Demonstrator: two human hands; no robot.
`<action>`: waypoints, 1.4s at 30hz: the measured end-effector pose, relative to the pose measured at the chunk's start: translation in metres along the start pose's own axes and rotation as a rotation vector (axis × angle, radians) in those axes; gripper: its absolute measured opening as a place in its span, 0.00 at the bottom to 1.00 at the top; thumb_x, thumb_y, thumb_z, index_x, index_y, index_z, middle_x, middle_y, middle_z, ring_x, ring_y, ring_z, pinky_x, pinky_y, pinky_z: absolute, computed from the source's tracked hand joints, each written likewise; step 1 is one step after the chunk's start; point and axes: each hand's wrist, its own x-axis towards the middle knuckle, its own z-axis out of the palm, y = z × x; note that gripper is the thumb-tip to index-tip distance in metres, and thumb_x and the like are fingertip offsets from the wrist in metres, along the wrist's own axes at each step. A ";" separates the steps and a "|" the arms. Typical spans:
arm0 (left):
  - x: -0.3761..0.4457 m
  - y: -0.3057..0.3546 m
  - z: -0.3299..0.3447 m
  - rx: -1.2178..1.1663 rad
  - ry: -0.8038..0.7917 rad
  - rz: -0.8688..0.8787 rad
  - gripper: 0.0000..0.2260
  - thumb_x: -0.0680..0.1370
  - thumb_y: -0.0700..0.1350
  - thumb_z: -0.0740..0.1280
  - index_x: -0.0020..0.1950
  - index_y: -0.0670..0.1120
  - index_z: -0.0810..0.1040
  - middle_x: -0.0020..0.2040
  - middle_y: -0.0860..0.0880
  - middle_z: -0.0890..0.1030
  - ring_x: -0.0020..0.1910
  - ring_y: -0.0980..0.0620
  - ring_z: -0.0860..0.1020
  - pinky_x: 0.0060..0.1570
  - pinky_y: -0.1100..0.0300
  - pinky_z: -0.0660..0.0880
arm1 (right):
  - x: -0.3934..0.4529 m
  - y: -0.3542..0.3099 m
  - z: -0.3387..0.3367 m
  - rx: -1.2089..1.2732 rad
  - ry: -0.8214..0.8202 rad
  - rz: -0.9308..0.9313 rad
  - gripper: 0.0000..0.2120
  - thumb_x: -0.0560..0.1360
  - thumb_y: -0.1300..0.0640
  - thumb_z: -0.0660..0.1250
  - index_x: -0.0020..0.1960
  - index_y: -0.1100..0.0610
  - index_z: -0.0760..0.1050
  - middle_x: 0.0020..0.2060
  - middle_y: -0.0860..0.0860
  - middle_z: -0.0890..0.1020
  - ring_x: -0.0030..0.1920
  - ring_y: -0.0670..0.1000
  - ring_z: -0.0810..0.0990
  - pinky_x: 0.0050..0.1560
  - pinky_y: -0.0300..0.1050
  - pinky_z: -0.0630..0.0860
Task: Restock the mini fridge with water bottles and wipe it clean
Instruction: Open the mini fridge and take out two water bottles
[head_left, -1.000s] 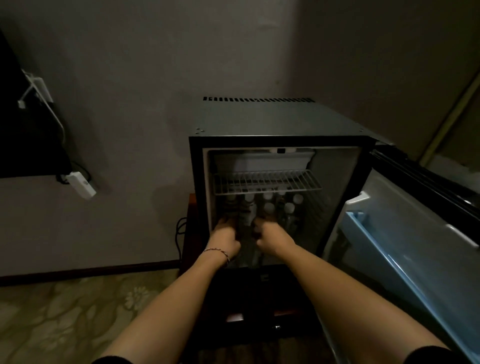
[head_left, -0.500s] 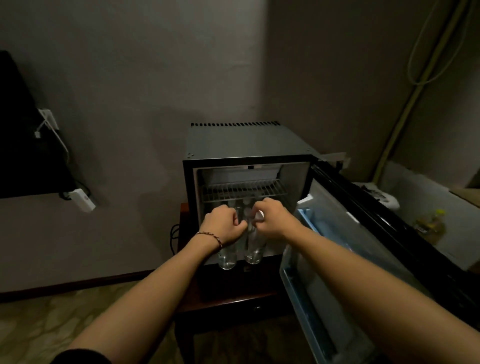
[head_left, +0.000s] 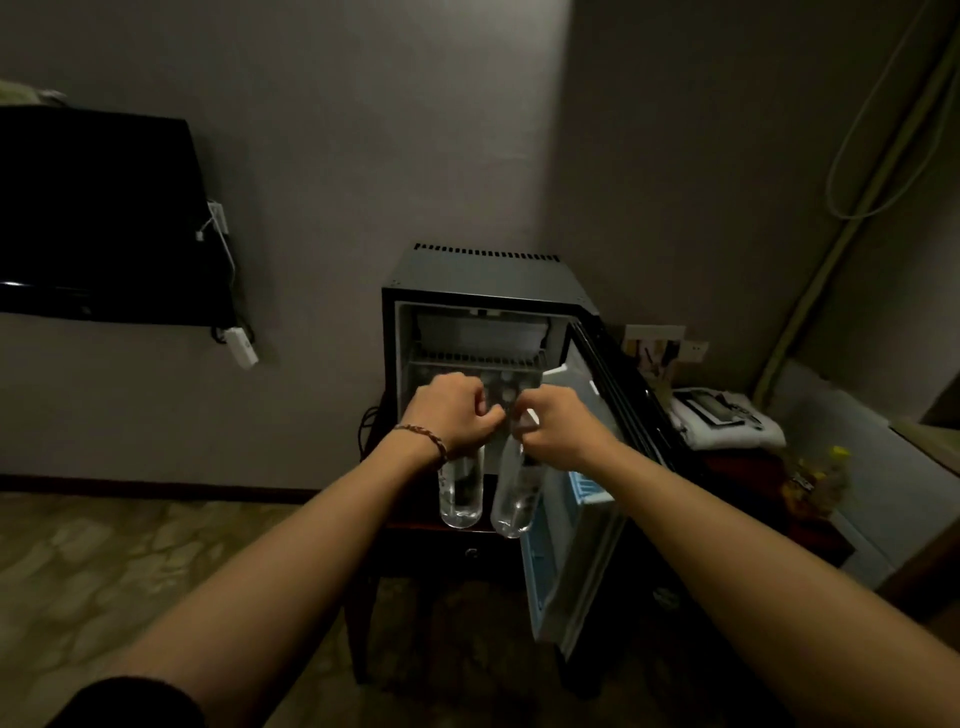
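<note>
The black mini fridge (head_left: 483, 270) stands on a dark wooden stand against the wall, its door (head_left: 587, 499) swung open to the right. Several water bottles with white caps (head_left: 501, 387) stand inside under the wire shelf (head_left: 478, 358). My left hand (head_left: 454, 413) grips the top of a clear water bottle (head_left: 461, 493) that hangs down in front of the fridge. My right hand (head_left: 553, 423) grips the top of a second clear bottle (head_left: 514, 499) right beside it. Both bottles are outside the fridge, in the air.
A dark wall-mounted screen (head_left: 98, 213) with a white adapter (head_left: 241, 348) and cables hangs at the left. A low table at the right carries folded white cloths (head_left: 727, 421) and a yellow-capped bottle (head_left: 826, 467). Patterned floor (head_left: 130, 561) spreads to the left.
Both hands have pulled back out of the fridge, each lifting a water bottle out with it. The view has drawn away from the fridge.
</note>
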 end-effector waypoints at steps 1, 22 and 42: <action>-0.011 0.008 -0.001 0.009 -0.006 0.002 0.15 0.75 0.57 0.66 0.33 0.50 0.70 0.37 0.53 0.74 0.39 0.50 0.74 0.40 0.57 0.69 | -0.011 0.001 -0.003 0.010 -0.013 0.008 0.07 0.71 0.60 0.70 0.48 0.53 0.80 0.46 0.52 0.79 0.50 0.53 0.80 0.43 0.42 0.76; -0.091 0.115 0.010 0.056 -0.023 0.286 0.21 0.80 0.55 0.60 0.30 0.46 0.69 0.31 0.51 0.71 0.30 0.50 0.71 0.27 0.58 0.59 | -0.169 0.028 -0.068 -0.018 0.086 0.128 0.08 0.72 0.55 0.71 0.51 0.53 0.81 0.51 0.51 0.81 0.53 0.50 0.78 0.52 0.44 0.75; -0.092 0.307 0.126 0.095 -0.063 0.162 0.17 0.82 0.56 0.56 0.37 0.49 0.69 0.41 0.47 0.76 0.43 0.44 0.79 0.40 0.54 0.70 | -0.240 0.215 -0.150 -0.048 -0.029 0.108 0.10 0.73 0.55 0.70 0.55 0.52 0.80 0.54 0.50 0.79 0.55 0.50 0.78 0.53 0.45 0.78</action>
